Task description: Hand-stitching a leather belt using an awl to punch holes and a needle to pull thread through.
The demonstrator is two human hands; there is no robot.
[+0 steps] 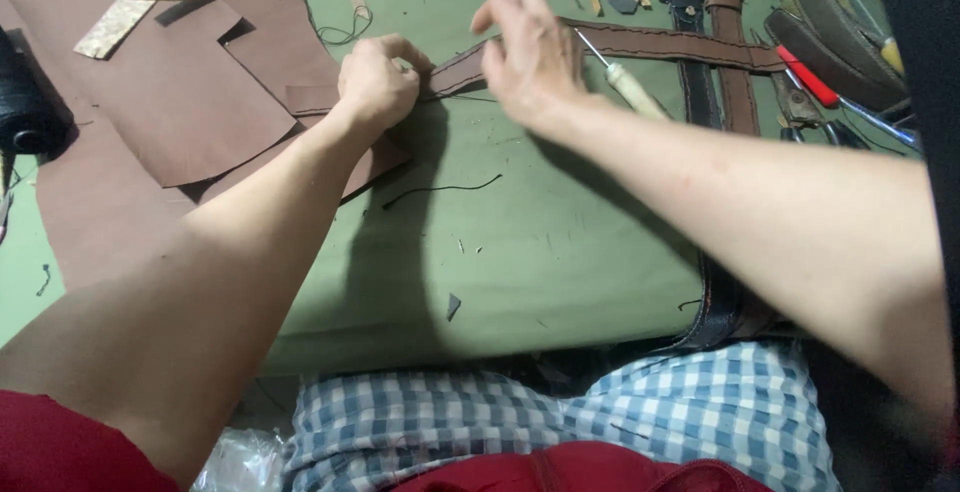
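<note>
My left hand (377, 80) is closed, pinching the left end of a long brown leather strap (660, 44) that lies across the green work mat (500, 242). Over the same strap, just to the right, my right hand (530, 52) hovers with its fingers spread and blurred; it seems to hold nothing I can see. An awl with a pale handle (630, 87) lies on the mat beside my right wrist. A loose black thread (440, 190) curls on the mat below my hands.
Brown leather sheets (170, 92) cover the left of the mat, with pale strips (135, 2) on top. Two buckled belts (715, 72) run down the right side. Tools with red handles (808, 77) lie at the far right. A black thread spool (25, 102) sits at the left edge.
</note>
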